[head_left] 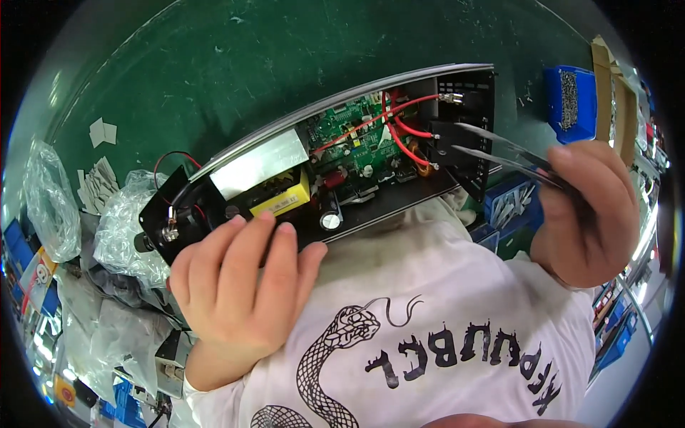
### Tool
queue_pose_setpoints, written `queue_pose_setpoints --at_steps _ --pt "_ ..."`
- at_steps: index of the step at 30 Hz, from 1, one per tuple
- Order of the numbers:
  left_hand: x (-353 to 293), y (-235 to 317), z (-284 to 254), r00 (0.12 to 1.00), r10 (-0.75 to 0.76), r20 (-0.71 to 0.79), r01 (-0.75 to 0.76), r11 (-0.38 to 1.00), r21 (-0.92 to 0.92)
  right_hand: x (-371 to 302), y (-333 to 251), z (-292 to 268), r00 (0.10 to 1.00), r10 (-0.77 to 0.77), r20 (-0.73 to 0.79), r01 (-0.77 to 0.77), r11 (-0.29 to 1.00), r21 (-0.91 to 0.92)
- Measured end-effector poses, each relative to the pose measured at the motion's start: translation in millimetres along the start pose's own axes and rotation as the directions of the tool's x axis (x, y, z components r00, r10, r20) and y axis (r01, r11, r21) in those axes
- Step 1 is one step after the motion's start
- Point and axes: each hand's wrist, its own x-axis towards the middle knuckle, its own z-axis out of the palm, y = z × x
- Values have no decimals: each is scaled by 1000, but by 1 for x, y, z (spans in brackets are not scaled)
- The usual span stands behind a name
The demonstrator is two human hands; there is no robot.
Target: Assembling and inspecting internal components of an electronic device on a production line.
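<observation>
A long black metal case lies open in front of me, slanting up to the right. Inside are a green circuit board, a yellow-wrapped transformer and a silver heat sink. My left hand grips the case's near wall by its left end, fingertips inside and thumb along the edge. Dark tweezers are pinched in my right hand. Their tips stand apart beside a black part on the right end panel, close to the metal terminals of red wires.
A blue bin of small screws stands at the right beside a cardboard box. Another blue bin with metal pieces is nearer me. Clear plastic bags and white paper slips lie at the left on the green table.
</observation>
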Motion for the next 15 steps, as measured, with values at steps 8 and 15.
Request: queue_pose_setpoints --at_steps 8,15 --pt "-4 12 -7 990 -118 75 114 992 50 16 -30 26 937 -155 314 241 936 -257" --pt "-7 17 3 989 -123 85 129 990 -62 20 -41 41 903 -80 423 239 911 -337"
